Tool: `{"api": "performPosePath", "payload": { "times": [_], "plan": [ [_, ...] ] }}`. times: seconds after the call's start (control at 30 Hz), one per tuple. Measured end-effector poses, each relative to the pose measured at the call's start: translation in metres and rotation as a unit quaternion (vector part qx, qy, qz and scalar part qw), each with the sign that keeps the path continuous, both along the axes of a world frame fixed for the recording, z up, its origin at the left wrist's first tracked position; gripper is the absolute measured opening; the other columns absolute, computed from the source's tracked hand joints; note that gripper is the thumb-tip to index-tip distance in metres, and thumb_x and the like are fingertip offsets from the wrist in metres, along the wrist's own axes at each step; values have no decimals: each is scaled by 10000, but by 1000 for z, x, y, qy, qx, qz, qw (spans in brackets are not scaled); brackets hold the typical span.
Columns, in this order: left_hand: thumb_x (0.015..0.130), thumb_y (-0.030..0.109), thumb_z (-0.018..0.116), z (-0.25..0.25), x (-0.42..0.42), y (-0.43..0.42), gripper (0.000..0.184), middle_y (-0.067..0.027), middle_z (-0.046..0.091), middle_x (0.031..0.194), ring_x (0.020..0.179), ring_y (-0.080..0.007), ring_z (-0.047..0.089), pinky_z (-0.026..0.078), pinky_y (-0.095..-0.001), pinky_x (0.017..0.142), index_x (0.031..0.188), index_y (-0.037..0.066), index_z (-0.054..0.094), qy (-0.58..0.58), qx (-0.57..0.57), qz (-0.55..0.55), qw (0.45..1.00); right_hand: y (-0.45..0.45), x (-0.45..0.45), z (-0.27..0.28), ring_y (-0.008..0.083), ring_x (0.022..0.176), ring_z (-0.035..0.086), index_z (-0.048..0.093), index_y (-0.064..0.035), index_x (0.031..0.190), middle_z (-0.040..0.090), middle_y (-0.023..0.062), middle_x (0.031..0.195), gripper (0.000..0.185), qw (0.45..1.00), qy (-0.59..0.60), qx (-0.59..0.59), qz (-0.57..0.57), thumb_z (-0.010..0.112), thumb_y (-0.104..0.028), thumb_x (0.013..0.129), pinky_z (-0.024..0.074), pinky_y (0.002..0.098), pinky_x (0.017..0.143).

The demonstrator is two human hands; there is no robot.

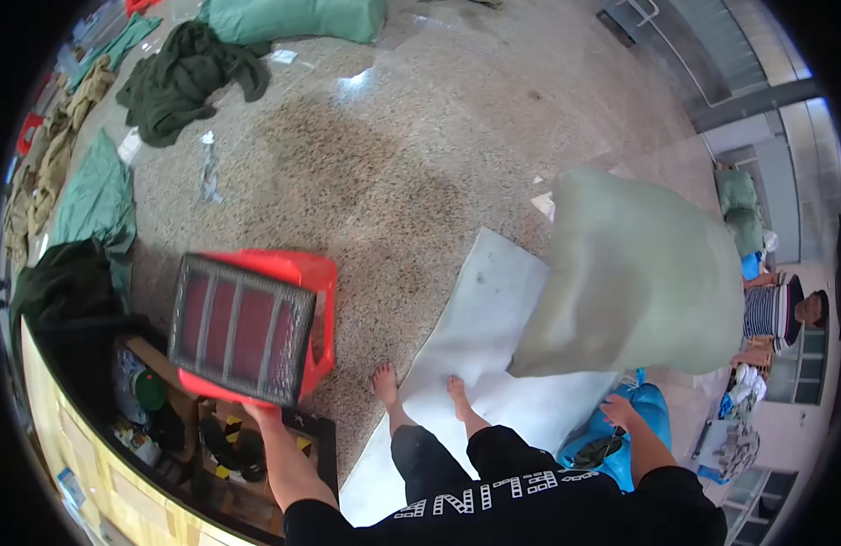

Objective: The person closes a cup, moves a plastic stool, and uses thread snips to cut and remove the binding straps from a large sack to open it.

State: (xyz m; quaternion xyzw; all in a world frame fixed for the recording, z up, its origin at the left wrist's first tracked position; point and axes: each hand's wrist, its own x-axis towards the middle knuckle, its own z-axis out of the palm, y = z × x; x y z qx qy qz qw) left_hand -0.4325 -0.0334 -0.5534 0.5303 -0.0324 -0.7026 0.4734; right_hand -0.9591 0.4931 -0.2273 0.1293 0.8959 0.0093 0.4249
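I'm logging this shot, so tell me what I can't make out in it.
In the head view:
Left hand: fingers hidden by the red stool, so its grip can't be told.
Right hand: too small to tell whether it touches the blue bag.
Green sack: blurred; its cloth hides any contents.
Yellow panel: lower end cut off by the picture's edge.
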Motion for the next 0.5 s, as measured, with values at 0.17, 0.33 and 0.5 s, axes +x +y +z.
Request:
{"api": "performPosePath", "payload": {
  "times": [0.17, 0.33, 0.5],
  "plan": [
    [820, 450, 363, 55, 13, 70, 564, -97, 421, 1225, 1088, -300, 419, 340, -468, 905, 1245, 79, 352, 123, 76, 0, 989, -7, -3, 1, 208, 690, 595, 439, -23, 1141, 572, 136, 842, 457, 999, 8, -38, 26, 571, -233, 757, 481, 316, 528],
    [813, 477, 358, 54, 48, 111, 552, -99, 448, 1202, 1086, -279, 427, 330, -447, 921, 1198, 86, 419, 118, 126, -25, 985, 26, -13, -12, 217, 665, 583, 453, 16, 1094, 577, 152, 769, 458, 992, 36, -72, 94, 585, -239, 737, 467, 305, 570],
    [821, 478, 358, 85, 33, 138, 435, -72, 557, 1019, 946, -231, 514, 410, -405, 810, 1016, 133, 539, 1, 291, 79, 953, 36, -18, -52, 286, 772, 579, 485, 29, 1052, 589, 188, 819, 473, 981, 100, -102, 135, 601, -269, 703, 458, 346, 699]
  ]
}}
